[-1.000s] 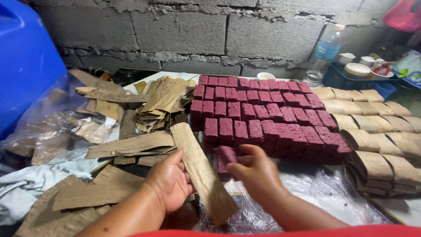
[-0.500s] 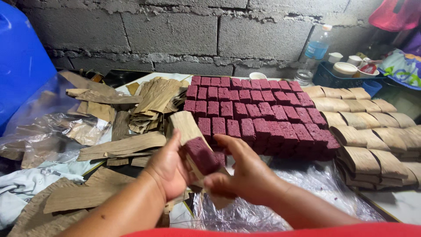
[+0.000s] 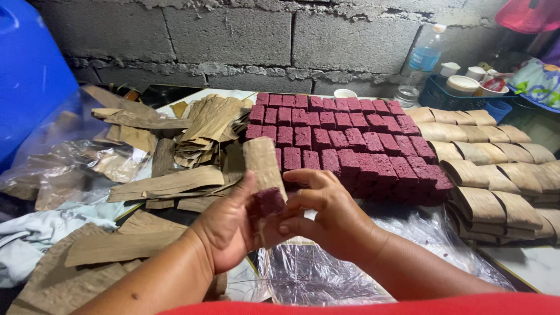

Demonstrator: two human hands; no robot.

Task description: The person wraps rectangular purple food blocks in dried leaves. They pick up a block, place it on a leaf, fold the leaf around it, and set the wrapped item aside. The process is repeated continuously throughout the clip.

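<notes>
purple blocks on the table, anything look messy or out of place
Mostly tidy rows of purple blocks. The nearest row's left end is short. Loose brown leaf strips lie scattered at left, unlike the neat wrapped bundles at right.

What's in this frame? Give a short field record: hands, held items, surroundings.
left hand: holds a tan dried-leaf strip from below
right hand: presses a dark purple rectangular cake block against the strip
behind hands: rows of purple cake blocks on the table
right side: stack of leaf-wrapped bundles
left side: pile of loose dried-leaf strips
under hands: clear plastic sheet
backdrop: grey concrete block wall
</notes>
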